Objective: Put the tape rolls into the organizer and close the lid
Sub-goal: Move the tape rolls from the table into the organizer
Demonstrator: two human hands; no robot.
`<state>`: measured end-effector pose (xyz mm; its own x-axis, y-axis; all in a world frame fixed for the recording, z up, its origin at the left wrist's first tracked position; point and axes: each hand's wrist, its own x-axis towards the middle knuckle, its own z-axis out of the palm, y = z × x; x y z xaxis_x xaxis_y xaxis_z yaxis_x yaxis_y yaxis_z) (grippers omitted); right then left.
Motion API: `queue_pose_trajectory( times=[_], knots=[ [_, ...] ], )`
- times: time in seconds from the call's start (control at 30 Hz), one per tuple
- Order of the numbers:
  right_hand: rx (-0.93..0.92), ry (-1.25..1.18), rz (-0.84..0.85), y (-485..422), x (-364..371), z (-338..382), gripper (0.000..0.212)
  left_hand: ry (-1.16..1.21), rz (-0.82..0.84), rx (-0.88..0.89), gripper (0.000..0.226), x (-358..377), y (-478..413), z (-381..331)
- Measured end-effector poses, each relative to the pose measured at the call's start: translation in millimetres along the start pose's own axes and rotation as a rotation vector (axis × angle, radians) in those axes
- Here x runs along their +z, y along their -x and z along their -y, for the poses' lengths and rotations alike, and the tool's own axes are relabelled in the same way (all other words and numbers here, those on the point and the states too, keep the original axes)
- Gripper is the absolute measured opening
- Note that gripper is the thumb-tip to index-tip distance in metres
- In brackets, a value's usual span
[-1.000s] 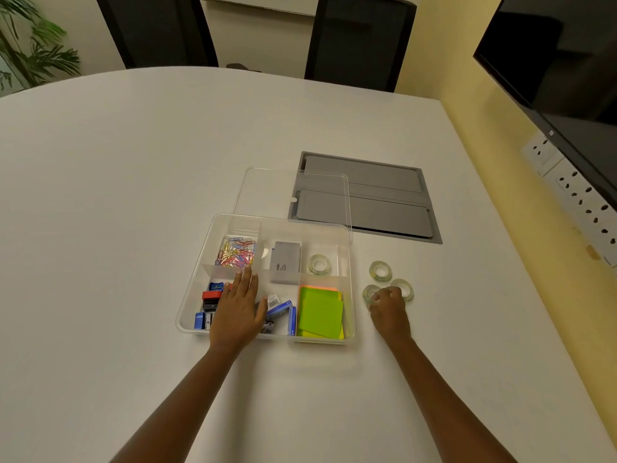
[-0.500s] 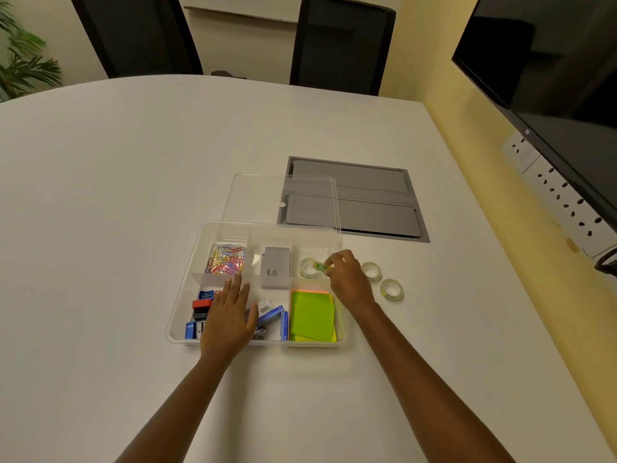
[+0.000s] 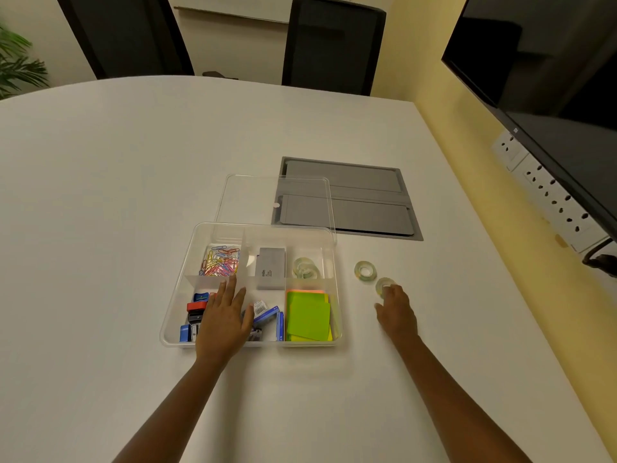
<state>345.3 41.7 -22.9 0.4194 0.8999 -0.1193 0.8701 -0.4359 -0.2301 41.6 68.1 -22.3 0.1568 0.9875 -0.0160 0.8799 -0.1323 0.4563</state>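
The clear plastic organizer (image 3: 180, 297) sits open on the white table. Its clear lid (image 3: 253, 192) lies flat just behind it. Two clear tape rolls (image 3: 305, 268) lie together in the back right compartment. Right of the organizer, two more rolls rest on the table: one (image 3: 364, 271) farther back, the other (image 3: 382, 284) nearer me. My right hand (image 3: 397, 314) reaches to the nearer roll, fingertips touching its near edge, thumb apart from it. My left hand (image 3: 223, 317) lies flat with spread fingers on the organizer's front left compartments.
The organizer also holds coloured paper clips (image 3: 220, 260), a grey box (image 3: 271, 272), green sticky notes (image 3: 309, 315) and small staplers (image 3: 195, 309). A grey cable hatch (image 3: 364, 202) is set into the table behind the lid. The table's right edge runs along a yellow wall with sockets (image 3: 551, 195).
My right hand carried a tape roll from the table into the back right compartment, let it go, and came back to the nearer roll on the table. The left hand stayed put.
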Motion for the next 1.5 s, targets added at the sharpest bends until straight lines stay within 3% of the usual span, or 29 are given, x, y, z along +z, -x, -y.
queue_pose_trajectory(
  times=[0.17, 0.2, 0.23, 0.4, 0.57, 0.77, 1.03, 1.27, 1.37, 1.5],
  knots=[
    [-0.054, 0.157, -0.085, 7, 2, 1, 0.028, 0.009, 0.002, 0.001, 0.084, -2, 1, -1],
    [-0.035, 0.135, -0.039, 7, -1, 4, 0.02, 0.013, 0.0, 0.001, 0.082, -2, 1, -1],
    [-0.019, 0.071, -0.052, 6, -1, 6, 0.013, 0.013, -0.001, 0.0, 0.076, -2, 1, -1],
    [0.107, -0.493, -0.1, -1, -27, 33, 0.024, 0.031, 0.011, -0.013, 0.062, -4, 2, -4],
    [-0.079, -0.702, -0.099, -9, -47, 76, 0.022, 0.054, -0.011, -0.021, 0.062, -5, 2, -5],
    [-0.28, -0.539, -0.042, -15, -35, 110, 0.017, 0.075, -0.028, -0.008, 0.084, -3, 2, -2],
    [-0.247, -0.37, -0.156, -31, -19, 76, 0.03, 0.06, -0.048, -0.005, 0.083, 0, 1, -1],
    [-0.169, -0.029, 0.272, -39, -10, 29, 0.069, 0.065, -0.058, 0.001, 0.08, 1, 1, 0],
    [-0.173, -0.028, 0.169, -35, -6, 27, 0.043, 0.055, -0.066, 0.008, 0.078, 3, 0, 2],
    [-0.132, -0.105, 0.079, -29, -1, 29, 0.027, 0.055, -0.061, -0.002, 0.081, 3, 0, 2]
  ],
)
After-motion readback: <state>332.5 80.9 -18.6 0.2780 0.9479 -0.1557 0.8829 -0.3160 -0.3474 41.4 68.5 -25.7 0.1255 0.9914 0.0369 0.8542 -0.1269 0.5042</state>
